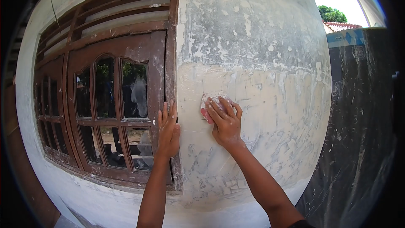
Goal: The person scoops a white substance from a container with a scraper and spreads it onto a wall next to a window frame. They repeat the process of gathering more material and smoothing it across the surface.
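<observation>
My right hand [226,123] presses a reddish sanding pad [208,103], dusted white, flat against the patchy plastered wall [261,59]. The fingers spread over the pad and hide most of it. My left hand [168,131] rests flat, fingers together and pointing up, on the right edge of the brown wooden window frame [158,71]. It holds nothing. Both forearms reach up from the bottom of the view.
The window [105,101] has dark glass panes with slats above. A white sill [84,185] runs below it. A dark plastic-covered surface [358,122] stands at the right, beyond the wall's corner. Trees and a roof show at the top right.
</observation>
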A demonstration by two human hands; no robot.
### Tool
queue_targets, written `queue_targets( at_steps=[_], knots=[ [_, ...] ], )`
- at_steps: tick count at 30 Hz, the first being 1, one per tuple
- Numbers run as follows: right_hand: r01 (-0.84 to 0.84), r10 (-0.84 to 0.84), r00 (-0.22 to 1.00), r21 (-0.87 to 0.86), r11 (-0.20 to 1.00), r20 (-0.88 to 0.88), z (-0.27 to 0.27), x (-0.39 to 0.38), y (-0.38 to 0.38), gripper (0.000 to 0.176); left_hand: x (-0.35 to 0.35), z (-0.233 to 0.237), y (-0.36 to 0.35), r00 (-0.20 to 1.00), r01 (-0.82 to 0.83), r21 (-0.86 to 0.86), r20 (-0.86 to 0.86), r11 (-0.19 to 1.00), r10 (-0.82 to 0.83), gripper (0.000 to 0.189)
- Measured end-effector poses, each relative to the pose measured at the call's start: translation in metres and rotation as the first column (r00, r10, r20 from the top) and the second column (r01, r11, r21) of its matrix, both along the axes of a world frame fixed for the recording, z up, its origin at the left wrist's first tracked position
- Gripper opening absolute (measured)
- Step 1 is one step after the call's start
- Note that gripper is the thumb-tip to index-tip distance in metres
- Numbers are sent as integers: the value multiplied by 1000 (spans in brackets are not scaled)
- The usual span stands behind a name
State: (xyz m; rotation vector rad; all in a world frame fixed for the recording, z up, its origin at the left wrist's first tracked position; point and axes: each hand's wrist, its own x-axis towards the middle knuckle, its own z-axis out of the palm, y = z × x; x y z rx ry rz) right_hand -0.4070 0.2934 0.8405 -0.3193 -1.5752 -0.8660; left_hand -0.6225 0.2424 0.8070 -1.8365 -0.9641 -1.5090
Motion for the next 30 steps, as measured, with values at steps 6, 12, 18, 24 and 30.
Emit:
queue_targets(
  at_steps=[6, 12, 18, 24, 30],
  knots=[
    [0, 0, 1000, -25, 1000, 6, -52, 20, -18, 58, -2, -8, 5, 999, 0, 88, 45, 996, -4, 68],
    [13, -6, 996, 78, 997, -86, 52, 14, -16, 61, 0, -10, 10, 996, -22, 185, 88, 982, 6, 65],
    [49, -48, 998, 10, 999, -40, -5, 18, 8, 61, -4, -17, 11, 995, -17, 237, 102, 971, -8, 63],
    [47, -47, 999, -5, 999, -8, -38, 35, -10, 58, -4, -18, 12, 992, -20, 283, 121, 959, -15, 62],
    [53, -41, 994, 115, 992, -106, 78, 27, -2, 63, -6, -18, 15, 993, -15, 307, 119, 952, -22, 60]
  ],
)
